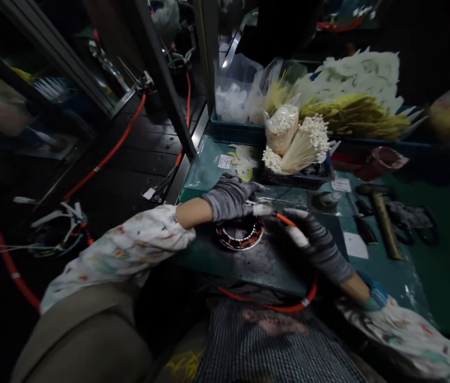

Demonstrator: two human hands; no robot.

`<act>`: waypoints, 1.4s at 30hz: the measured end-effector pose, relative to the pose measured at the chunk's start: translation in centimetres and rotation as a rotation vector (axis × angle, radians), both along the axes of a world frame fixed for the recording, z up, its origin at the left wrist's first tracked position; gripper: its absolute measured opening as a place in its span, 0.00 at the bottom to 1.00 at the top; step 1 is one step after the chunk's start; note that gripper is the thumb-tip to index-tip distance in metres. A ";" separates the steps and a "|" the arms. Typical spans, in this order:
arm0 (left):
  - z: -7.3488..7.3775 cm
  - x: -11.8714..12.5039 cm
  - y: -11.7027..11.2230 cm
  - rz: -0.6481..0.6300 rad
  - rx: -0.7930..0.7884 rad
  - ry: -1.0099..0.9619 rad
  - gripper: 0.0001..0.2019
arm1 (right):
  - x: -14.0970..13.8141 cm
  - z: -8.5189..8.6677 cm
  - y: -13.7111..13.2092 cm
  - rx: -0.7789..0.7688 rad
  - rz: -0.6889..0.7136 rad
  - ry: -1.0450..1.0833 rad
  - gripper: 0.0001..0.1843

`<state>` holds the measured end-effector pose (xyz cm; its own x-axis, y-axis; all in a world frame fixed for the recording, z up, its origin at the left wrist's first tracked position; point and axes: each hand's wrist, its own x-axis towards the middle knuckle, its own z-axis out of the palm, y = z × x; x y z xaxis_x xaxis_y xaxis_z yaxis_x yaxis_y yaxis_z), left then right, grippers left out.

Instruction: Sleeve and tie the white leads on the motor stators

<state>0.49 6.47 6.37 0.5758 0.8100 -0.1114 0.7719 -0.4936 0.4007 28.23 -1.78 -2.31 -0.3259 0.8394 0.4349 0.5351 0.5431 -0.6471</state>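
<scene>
A ring-shaped motor stator [241,243] with dark and orange windings lies on the bench in front of me. My left hand [228,199], in a grey striped glove, is above the stator's far rim, its fingers closed around thin wires [264,201] beside the cable's end. Its fingertips are partly hidden. My right hand [318,239], gloved alike with white-covered fingertips, is closed on an orange cable [284,218] just right of the stator. From there the cable loops down past the bench's front edge and across my lap.
Behind my hands, a dark tray [300,181] holds bundles of white-tipped sticks. A blue bin [236,127] carries bags and yellow and pale sheets. At right lie a hammer [384,223], scissors [424,223] and a white label [355,245]. Red cables [117,146] and wired parts are at left.
</scene>
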 end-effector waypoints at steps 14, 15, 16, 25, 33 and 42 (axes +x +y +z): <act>1.4 -0.7 -2.5 -0.241 0.080 -0.243 0.17 | -3.3 -1.4 -3.4 0.219 -0.266 0.007 0.19; 1.4 -0.2 -2.7 -0.261 0.130 -0.182 0.14 | -3.2 -1.4 -3.4 0.217 -0.276 0.038 0.19; 1.2 0.3 -2.9 -0.277 0.168 -0.131 0.11 | -3.0 -1.2 -3.4 0.214 -0.291 0.077 0.19; -0.9 1.3 -4.8 -0.202 0.299 -0.057 0.11 | -3.7 2.4 -4.8 -0.086 -0.072 0.423 0.08; -1.7 1.7 -7.9 -0.075 0.439 -0.221 0.21 | -4.1 3.2 -2.5 -0.063 -0.151 0.394 0.03; -4.2 -0.3 -9.5 0.001 0.516 -0.263 0.21 | -8.0 3.1 0.8 -0.042 -0.352 0.519 0.13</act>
<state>0.22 -3.01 2.12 0.5299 0.7221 0.4447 0.6796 -0.6753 0.2867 20.22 -0.99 0.79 0.2183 0.8778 0.4264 0.2874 0.3598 -0.8877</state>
